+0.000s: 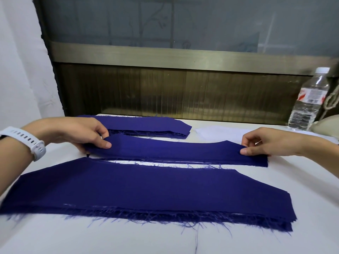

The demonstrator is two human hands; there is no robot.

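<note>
Both hands are closed on the two ends of one narrow navy fabric strip (174, 151), which spans the middle of the frame. Left hand (88, 133), centre left: the strip's end is pinched with the thumb on top and the fingers curled behind it. Right hand (262, 142), centre right: the other end is pinched between thumb and forefinger, and the remaining fingers are loosely bent. A white watch (27, 142) is worn on the left wrist.

The strip is held stretched between the two grips. Its lower edge lies on the white bench (302, 180), and its upper edge appears slightly raised at the ends.

Progress, as judged: a large navy panel (146, 189) with frayed edges is already laid flat in the lower half of the frame. A stack of navy strips (146, 123) is set behind the held strip, above centre. The held strip is not yet released. Squaring it parallel to the panel's upper edge, from which it is parted by a thin gap, and smoothing it flat appear to remain.

Also noted: a white fabric piece (220, 133) right of the stack, and a water bottle (308, 101) at the upper right.
</note>
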